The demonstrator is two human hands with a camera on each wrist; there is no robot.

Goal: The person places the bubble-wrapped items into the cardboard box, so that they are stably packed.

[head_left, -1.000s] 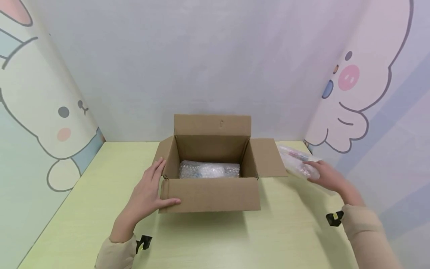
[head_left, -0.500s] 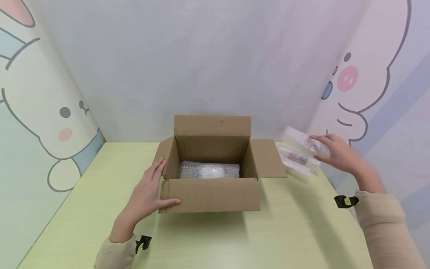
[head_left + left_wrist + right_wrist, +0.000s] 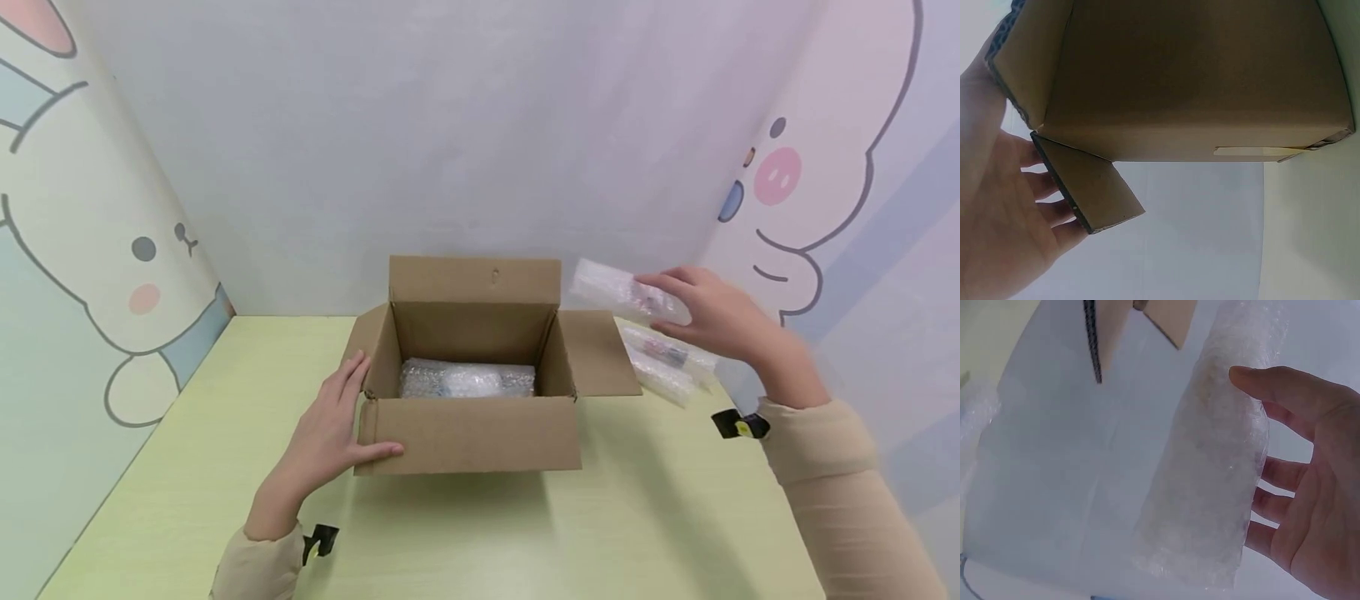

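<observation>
A cardboard box (image 3: 468,433) stands with its flaps spread, and a bubble-wrapped item (image 3: 468,381) lies inside. My left hand (image 3: 318,433) rests at its near left corner, fingers extended over the left flap (image 3: 1088,184) and thumb lying along the front flap. Up beyond the right flap (image 3: 598,352), my right hand (image 3: 705,312) holds a bubble-wrapped package (image 3: 600,285) above the table. In the right wrist view the wrap (image 3: 1204,456) is long and cloudy, thumb on one face and fingers behind; its contents are blurred.
Two more bubble-wrapped packages lie side by side at the back right: one with reddish and dark contents (image 3: 667,350), the other a paler roll (image 3: 663,379). The pale yellow table (image 3: 480,542) ends at a grey curtain-like wall (image 3: 465,150). Cartoon-printed panels (image 3: 795,167) flank both sides.
My right hand has lifted a bubble-wrapped package from the pile at the right, raised it, then carried it left toward the box. My left hand and the box have stayed put.
</observation>
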